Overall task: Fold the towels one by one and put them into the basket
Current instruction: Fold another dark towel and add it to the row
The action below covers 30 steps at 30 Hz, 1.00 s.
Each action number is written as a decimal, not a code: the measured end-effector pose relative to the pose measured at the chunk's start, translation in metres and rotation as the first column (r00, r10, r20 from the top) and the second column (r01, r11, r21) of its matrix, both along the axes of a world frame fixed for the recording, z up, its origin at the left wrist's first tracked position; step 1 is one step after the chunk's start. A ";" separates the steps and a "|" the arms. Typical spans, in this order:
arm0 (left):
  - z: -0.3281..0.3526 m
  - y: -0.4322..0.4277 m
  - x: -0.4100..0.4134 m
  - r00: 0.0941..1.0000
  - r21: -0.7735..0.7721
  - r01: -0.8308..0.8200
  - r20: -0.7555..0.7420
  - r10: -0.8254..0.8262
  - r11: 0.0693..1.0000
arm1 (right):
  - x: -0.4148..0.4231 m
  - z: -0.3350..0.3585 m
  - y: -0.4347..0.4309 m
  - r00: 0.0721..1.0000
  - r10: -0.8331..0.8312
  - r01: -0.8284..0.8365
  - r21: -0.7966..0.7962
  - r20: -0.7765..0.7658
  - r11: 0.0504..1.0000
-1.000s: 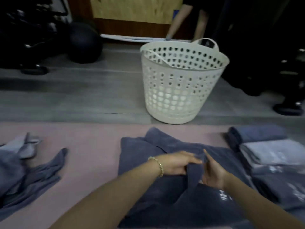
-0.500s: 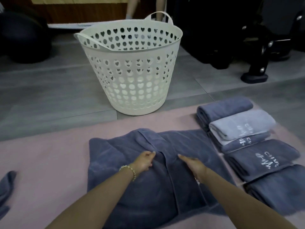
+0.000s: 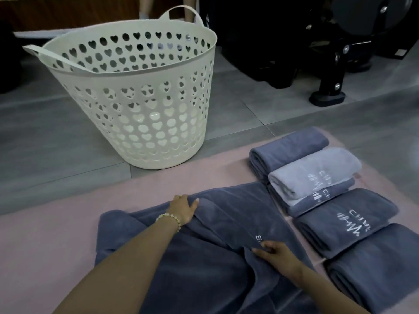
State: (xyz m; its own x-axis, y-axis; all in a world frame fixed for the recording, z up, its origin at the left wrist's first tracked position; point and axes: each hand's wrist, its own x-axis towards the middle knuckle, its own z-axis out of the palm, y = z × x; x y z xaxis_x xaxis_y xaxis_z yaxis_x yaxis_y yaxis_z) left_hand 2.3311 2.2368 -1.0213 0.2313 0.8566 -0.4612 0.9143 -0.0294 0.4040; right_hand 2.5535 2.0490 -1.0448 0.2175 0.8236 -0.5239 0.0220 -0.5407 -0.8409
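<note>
The left hand (image 3: 183, 208) gripped the towel's (image 3: 204, 268) raised fold at the end nearer the basket (image 3: 136, 109). The right hand (image 3: 275, 252) pinched the same fold at the end farther from the basket. The hands were apart, each clamped on cloth. The towel lay half folded on the mat (image 3: 56, 223), before the basket, not in it. It looked soft, thick and limp, likely light but prone to sag and slip open, so best held at the corners and along the fold. Folded towels (image 3: 317, 175) lay right of the basket.
</note>
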 end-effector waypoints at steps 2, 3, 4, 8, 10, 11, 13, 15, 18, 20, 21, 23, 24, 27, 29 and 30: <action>-0.005 -0.001 0.004 1.000 0.016 0.028 0.007 -0.028 0.999 | 0.003 -0.006 0.002 1.000 -0.004 0.004 -0.016 0.006 1.000; -0.005 0.000 0.007 0.999 0.031 0.049 -0.011 -0.049 0.998 | 0.002 -0.006 0.006 1.000 -0.002 0.002 -0.014 0.003 1.000; -0.004 0.001 0.010 0.998 0.025 0.059 -0.031 -0.058 0.998 | 0.000 -0.005 0.009 1.000 0.006 -0.006 -0.013 -0.009 1.000; -0.003 0.010 0.017 0.999 -0.025 0.033 -0.028 -0.034 0.999 | -0.008 -0.005 0.024 0.998 0.006 -0.009 -0.042 -0.065 0.999; -0.002 0.012 0.019 0.999 0.024 0.005 -0.044 -0.004 1.000 | -0.009 -0.009 0.029 0.999 0.019 -0.021 -0.036 -0.039 0.999; 0.000 0.012 0.019 0.993 0.066 0.021 -0.116 -0.013 0.998 | -0.010 -0.010 0.032 0.999 0.016 -0.017 -0.032 -0.031 0.999; 0.001 0.013 0.016 0.962 0.082 0.091 -0.266 -0.067 0.992 | -0.013 -0.011 0.037 1.000 -0.021 0.021 -0.003 -0.019 1.000; -0.002 0.013 0.012 0.963 0.023 0.110 -0.249 -0.100 0.994 | -0.018 -0.008 0.044 0.998 -0.059 0.059 0.029 -0.005 0.998; -0.006 0.008 0.006 0.978 -0.035 0.103 -0.181 -0.108 0.994 | -0.024 -0.005 0.055 0.997 -0.077 0.078 0.029 -0.024 0.997; -0.003 0.006 0.002 0.976 -0.029 0.112 -0.186 -0.115 0.993 | -0.027 -0.002 0.061 1.000 -0.020 0.020 0.017 -0.007 1.000; -0.003 0.006 -0.001 0.984 -0.025 0.111 -0.137 -0.114 0.993 | -0.029 -0.001 0.063 1.000 0.009 -0.009 0.023 0.019 1.000; -0.002 0.009 -0.003 0.992 -0.005 0.080 0.094 -0.079 0.997 | -0.029 0.000 0.064 0.998 0.019 -0.024 0.078 0.061 0.997; 0.001 0.011 0.000 0.977 0.027 0.057 0.205 -0.061 0.998 | -0.026 0.002 0.064 0.997 -0.004 -0.005 0.119 0.073 0.993; 0.015 0.021 0.030 0.911 0.137 0.059 0.397 -0.109 0.989 | -0.007 0.007 0.057 0.991 -0.107 0.089 0.209 0.077 0.974; 0.021 0.029 0.065 0.894 0.148 0.079 0.428 -0.136 0.986 | 0.011 0.008 0.051 0.979 -0.200 0.188 0.229 0.034 0.955; 0.021 0.032 0.083 0.898 0.132 0.092 0.417 -0.140 0.987 | 0.019 0.007 0.048 0.967 -0.255 0.247 0.227 0.005 0.942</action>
State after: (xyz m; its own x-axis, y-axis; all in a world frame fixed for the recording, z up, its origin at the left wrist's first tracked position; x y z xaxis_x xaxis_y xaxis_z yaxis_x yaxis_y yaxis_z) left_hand 2.4136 2.2689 -0.9998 0.4853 0.8501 -0.2047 0.6444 -0.1894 0.7409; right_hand 2.5727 2.0970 -1.0376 0.4469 0.8347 -0.3217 -0.0598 -0.3310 -0.9417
